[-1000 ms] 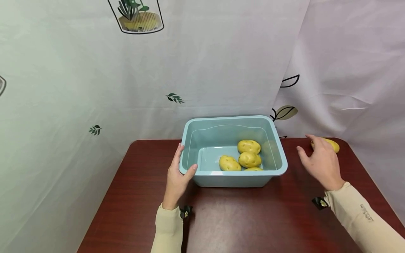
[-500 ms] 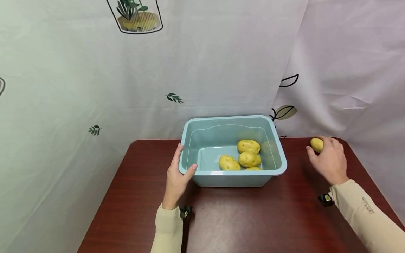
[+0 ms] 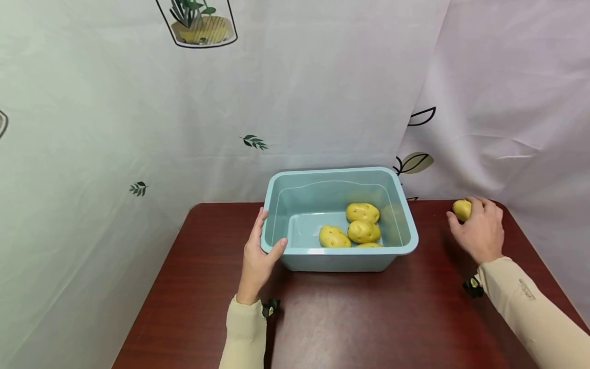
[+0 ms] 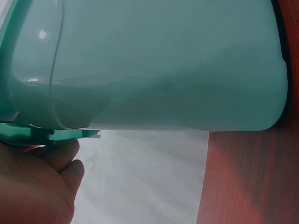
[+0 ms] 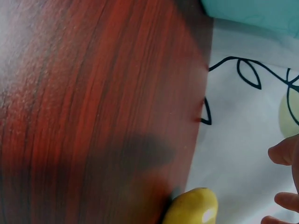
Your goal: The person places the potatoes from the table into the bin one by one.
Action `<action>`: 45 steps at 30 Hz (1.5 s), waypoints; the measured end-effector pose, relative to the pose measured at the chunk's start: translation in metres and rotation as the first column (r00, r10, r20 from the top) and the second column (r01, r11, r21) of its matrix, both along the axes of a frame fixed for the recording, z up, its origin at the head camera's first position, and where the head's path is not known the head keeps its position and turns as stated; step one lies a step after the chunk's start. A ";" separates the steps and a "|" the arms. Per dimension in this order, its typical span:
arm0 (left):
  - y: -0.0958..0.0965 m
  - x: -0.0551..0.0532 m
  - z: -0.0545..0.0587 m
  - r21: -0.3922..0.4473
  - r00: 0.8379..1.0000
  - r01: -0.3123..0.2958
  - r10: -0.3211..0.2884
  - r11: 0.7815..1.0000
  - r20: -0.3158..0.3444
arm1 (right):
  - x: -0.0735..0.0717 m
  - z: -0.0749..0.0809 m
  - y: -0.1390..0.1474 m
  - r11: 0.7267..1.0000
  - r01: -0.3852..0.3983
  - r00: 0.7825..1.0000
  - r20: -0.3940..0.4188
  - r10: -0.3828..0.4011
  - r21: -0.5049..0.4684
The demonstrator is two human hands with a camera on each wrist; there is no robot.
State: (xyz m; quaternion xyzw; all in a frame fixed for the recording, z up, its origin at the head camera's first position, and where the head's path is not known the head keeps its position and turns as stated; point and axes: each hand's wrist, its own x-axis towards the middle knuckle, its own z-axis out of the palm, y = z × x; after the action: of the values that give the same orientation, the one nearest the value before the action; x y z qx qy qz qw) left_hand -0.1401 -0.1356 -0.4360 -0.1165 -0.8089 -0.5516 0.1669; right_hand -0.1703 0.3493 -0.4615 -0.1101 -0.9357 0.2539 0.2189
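A light blue plastic basin (image 3: pixel 341 251) stands on the table against the back curtain. Several yellow potatoes (image 3: pixel 363 232) lie inside it, mostly toward its right side; the front wall partly hides one. My left hand (image 3: pixel 257 261) holds the basin's front left corner, thumb over the rim and fingers along the outer side. At the table's back right corner, my right hand (image 3: pixel 481 230) reaches over another potato (image 3: pixel 461 210), covering its right part. In the right wrist view, the visible fingers (image 5: pixel 285 151) stand apart from that potato (image 5: pixel 191 207).
The dark red wooden table (image 3: pixel 332 318) extends in front of the basin. A pale printed curtain (image 3: pixel 322 92) hangs right behind the table's back edge. Table surface (image 3: pixel 428 277) lies between the basin and my right hand.
My right hand has moved right over the lone potato, so its left end now shows beside the index finger. The hand barely moves in the last half second. Left hand and basin stay put.
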 end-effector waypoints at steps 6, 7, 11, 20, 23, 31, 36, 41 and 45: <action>0.008 0.014 0.031 0.001 1.000 0.007 -0.007 1.000 0.026 | -0.008 -0.004 0.003 1.000 0.017 1.000 -0.010 -0.017 -0.008; 0.008 0.014 0.031 0.002 1.000 0.007 -0.007 1.000 0.024 | -0.010 -0.005 0.004 1.000 0.022 1.000 -0.012 -0.022 -0.010; 0.006 0.009 0.022 0.004 1.000 0.003 -0.003 1.000 0.022 | -0.015 -0.007 0.006 0.999 0.040 0.999 -0.010 -0.040 -0.010; -0.004 -0.006 -0.010 -0.005 1.000 0.003 -0.003 1.000 -0.010 | -0.024 -0.011 0.011 0.998 0.059 0.998 0.016 -0.059 -0.015; -0.004 -0.006 -0.012 -0.007 1.000 0.011 -0.011 1.000 -0.024 | -0.026 -0.013 0.013 0.998 0.058 0.997 0.042 -0.058 -0.008; -0.004 -0.005 -0.011 -0.007 1.000 0.013 -0.013 1.000 -0.019 | -0.030 -0.020 0.026 0.996 0.087 0.989 0.117 -0.087 0.005; -0.004 -0.004 -0.011 0.001 1.000 0.010 -0.010 1.000 -0.016 | -0.031 -0.022 0.035 0.995 0.102 0.978 0.183 -0.098 -0.016; -0.003 -0.004 -0.011 0.008 1.000 0.009 -0.009 1.000 -0.013 | -0.032 -0.027 0.040 0.994 0.106 0.974 0.205 -0.100 -0.016; -0.003 -0.004 -0.010 0.005 1.000 0.014 -0.014 1.000 -0.019 | -0.033 -0.030 0.043 0.994 0.107 0.972 0.213 -0.102 -0.012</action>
State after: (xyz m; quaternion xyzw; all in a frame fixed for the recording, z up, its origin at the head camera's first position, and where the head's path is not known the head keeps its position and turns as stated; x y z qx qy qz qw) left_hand -0.1438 -0.1386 -0.4458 -0.1267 -0.8050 -0.5538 0.1711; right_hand -0.2030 0.3920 -0.4917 -0.1880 -0.9436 0.2396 0.1295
